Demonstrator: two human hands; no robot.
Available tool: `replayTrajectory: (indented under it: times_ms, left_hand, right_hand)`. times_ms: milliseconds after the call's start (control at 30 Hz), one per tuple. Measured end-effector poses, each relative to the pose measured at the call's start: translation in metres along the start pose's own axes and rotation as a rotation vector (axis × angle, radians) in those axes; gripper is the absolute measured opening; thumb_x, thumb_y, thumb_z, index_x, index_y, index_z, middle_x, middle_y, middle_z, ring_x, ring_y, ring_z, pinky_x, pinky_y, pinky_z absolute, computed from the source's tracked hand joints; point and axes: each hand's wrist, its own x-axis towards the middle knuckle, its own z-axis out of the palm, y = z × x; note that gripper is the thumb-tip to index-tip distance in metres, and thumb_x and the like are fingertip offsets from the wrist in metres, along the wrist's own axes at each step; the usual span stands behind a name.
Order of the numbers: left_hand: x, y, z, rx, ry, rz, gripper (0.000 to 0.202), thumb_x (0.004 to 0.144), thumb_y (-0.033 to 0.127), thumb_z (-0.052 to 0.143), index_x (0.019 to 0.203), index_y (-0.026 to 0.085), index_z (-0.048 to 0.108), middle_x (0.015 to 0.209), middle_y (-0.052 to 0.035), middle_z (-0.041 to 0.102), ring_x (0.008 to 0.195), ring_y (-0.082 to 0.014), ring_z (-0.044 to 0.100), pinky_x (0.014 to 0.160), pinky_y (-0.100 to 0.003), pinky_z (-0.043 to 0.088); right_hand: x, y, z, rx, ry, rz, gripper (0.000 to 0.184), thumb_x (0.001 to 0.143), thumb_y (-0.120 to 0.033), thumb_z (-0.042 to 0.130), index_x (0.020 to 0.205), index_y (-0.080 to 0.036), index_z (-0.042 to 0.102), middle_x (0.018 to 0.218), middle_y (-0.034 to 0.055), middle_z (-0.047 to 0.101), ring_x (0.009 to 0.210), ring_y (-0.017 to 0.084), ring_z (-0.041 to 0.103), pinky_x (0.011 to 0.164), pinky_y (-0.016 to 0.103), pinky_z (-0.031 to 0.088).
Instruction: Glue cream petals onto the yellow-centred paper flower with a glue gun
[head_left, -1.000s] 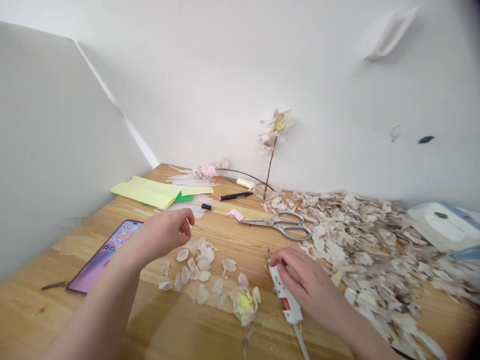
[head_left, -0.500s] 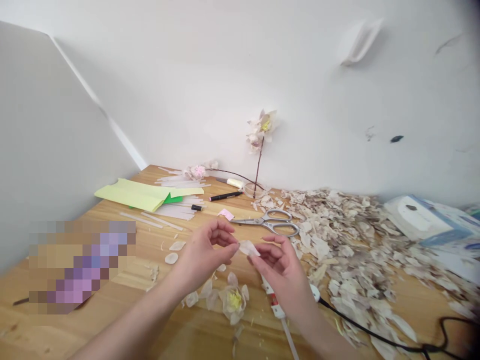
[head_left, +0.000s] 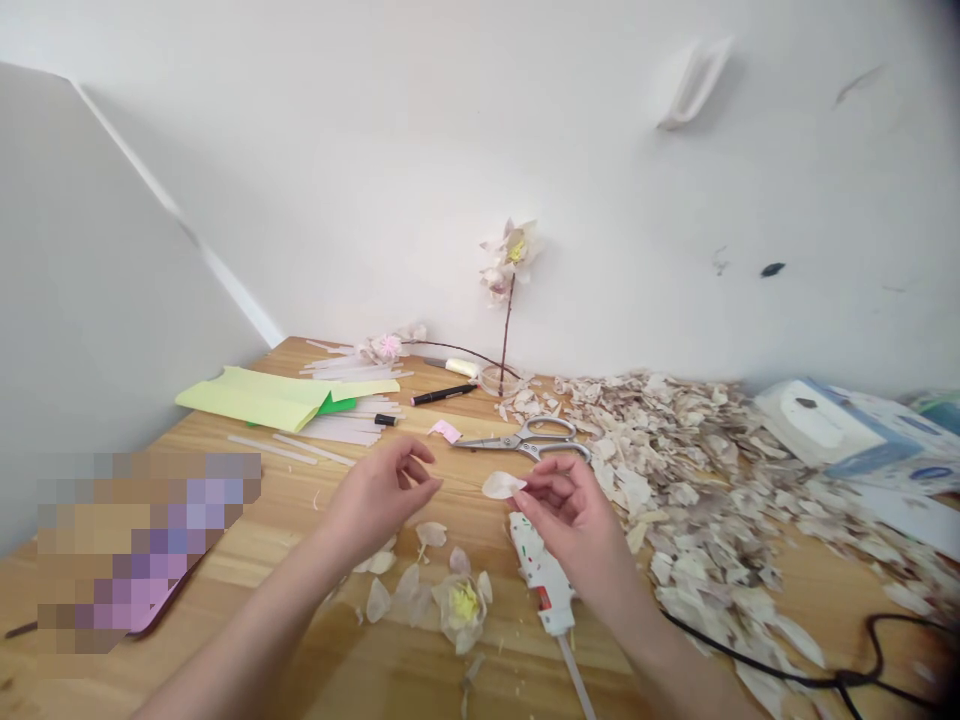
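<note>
Between the thumb and fingers of my right hand (head_left: 562, 505) is a pale, translucent petal (head_left: 502, 485), pinched at its narrow right end. My left hand (head_left: 394, 490) hovers to the left of it, apart from the petal, thumb and fingers parted with nothing between them. Below the hands, a petal flower with a yellow centre (head_left: 463, 603) lies on the wooden table, loose petals (head_left: 409, 592) beside it. A white hot glue gun (head_left: 546, 580) with a glue stick in its end lies partly under my right hand. Silver scissors (head_left: 525, 437) lie just beyond.
A big heap of dried petals (head_left: 675, 450) covers the table's right side, near a tissue box (head_left: 840, 430). A black cable (head_left: 757, 665) crosses the front right. Yellow paper (head_left: 255, 395), glue sticks (head_left: 352, 425) and a black marker (head_left: 442, 395) lie back left. A flower on a stem (head_left: 514, 250) stands by the wall.
My left hand has let go of the petal and drawn away to the left. The petal stays in my right hand, and more of the glue gun shows. The view has shifted slightly.
</note>
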Motion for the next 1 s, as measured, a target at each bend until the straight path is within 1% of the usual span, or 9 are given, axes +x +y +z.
replayTrajectory:
  times_ms: [67,233,333,433,533,600,733,833,1000]
  left_hand:
    - [0.007,-0.013,-0.003,0.244,-0.042,-0.057,0.022,0.075,0.034,0.05,0.093,0.023,0.055,0.077,-0.0013,0.067,0.07,-0.0194,0.062,0.058,-0.028,0.042]
    - [0.012,-0.035,-0.003,0.342,-0.142,-0.074,0.041,0.061,0.013,0.057,0.101,0.023,0.059,0.084,-0.0036,0.069,0.078,-0.0234,0.062,0.063,-0.03,0.041]
    - [0.007,-0.031,-0.005,0.324,-0.162,-0.008,0.048,0.059,0.012,0.058,0.106,0.024,0.058,0.098,-0.0048,0.066,0.093,-0.0237,0.059,0.074,-0.03,0.042]
    - [0.001,-0.015,-0.008,0.284,-0.157,0.043,0.034,0.069,0.023,0.055,0.103,0.023,0.059,0.095,-0.0039,0.067,0.091,-0.0215,0.059,0.076,-0.03,0.042]
    - [-0.005,0.002,-0.005,0.159,-0.115,0.048,0.02,0.079,0.035,0.047,0.08,0.022,0.062,0.076,-0.0016,0.068,0.073,-0.018,0.06,0.065,-0.028,0.043]
    - [-0.009,0.011,0.002,0.001,-0.111,0.034,0.029,0.079,0.043,0.046,0.065,0.02,0.057,0.06,-0.0002,0.063,0.058,-0.0157,0.057,0.056,-0.027,0.041]
    - [-0.015,0.016,0.017,-0.361,-0.233,0.107,0.02,0.075,0.037,0.057,0.083,0.019,0.058,0.073,-0.0005,0.062,0.066,-0.0139,0.057,0.059,-0.025,0.044]
    - [-0.018,0.014,0.023,-0.568,-0.368,0.056,0.023,0.072,0.031,0.062,0.09,0.018,0.056,0.073,-0.0001,0.06,0.067,-0.0145,0.059,0.06,-0.027,0.048]
    - [-0.016,0.013,0.022,-0.587,-0.365,0.0,0.013,0.07,0.022,0.061,0.081,0.016,0.057,0.066,-0.0011,0.062,0.065,-0.0152,0.062,0.06,-0.027,0.049]
  right_hand:
    - [0.001,-0.002,-0.003,-0.034,-0.024,0.029,0.027,0.072,-0.036,0.065,0.085,-0.025,0.044,0.078,-0.0014,0.063,0.075,0.016,0.062,0.071,0.03,0.049]
    - [0.002,-0.005,-0.006,-0.086,-0.08,0.043,0.024,0.073,-0.031,0.064,0.085,-0.025,0.044,0.079,-0.0006,0.065,0.074,0.017,0.063,0.066,0.029,0.049]
    - [0.002,-0.007,-0.006,-0.153,-0.075,0.006,0.021,0.074,-0.028,0.062,0.084,-0.025,0.044,0.081,0.0003,0.066,0.076,0.018,0.063,0.069,0.031,0.049]
    - [0.0,-0.008,-0.006,-0.187,-0.091,-0.019,0.02,0.074,-0.026,0.061,0.084,-0.025,0.044,0.078,-0.001,0.063,0.074,0.017,0.062,0.07,0.031,0.049]
    - [0.0,-0.005,-0.007,-0.105,-0.192,0.035,0.02,0.074,-0.024,0.06,0.085,-0.025,0.043,0.075,-0.0028,0.061,0.071,0.015,0.062,0.067,0.029,0.049]
    - [0.0,-0.001,-0.008,-0.037,-0.262,0.085,0.021,0.075,-0.023,0.06,0.086,-0.025,0.043,0.075,-0.0036,0.062,0.07,0.014,0.062,0.066,0.028,0.048]
    - [0.0,0.003,-0.009,-0.035,-0.312,0.128,0.022,0.074,-0.022,0.061,0.087,-0.024,0.042,0.074,-0.0035,0.064,0.067,0.015,0.062,0.063,0.028,0.047]
    - [-0.001,0.002,-0.007,-0.107,-0.278,0.111,0.02,0.076,-0.023,0.058,0.087,-0.025,0.042,0.074,-0.0026,0.064,0.068,0.016,0.062,0.063,0.03,0.048]
    - [-0.007,-0.008,-0.003,-0.267,-0.256,0.047,0.02,0.076,-0.023,0.056,0.089,-0.025,0.041,0.084,0.0011,0.067,0.077,0.018,0.064,0.069,0.034,0.049]
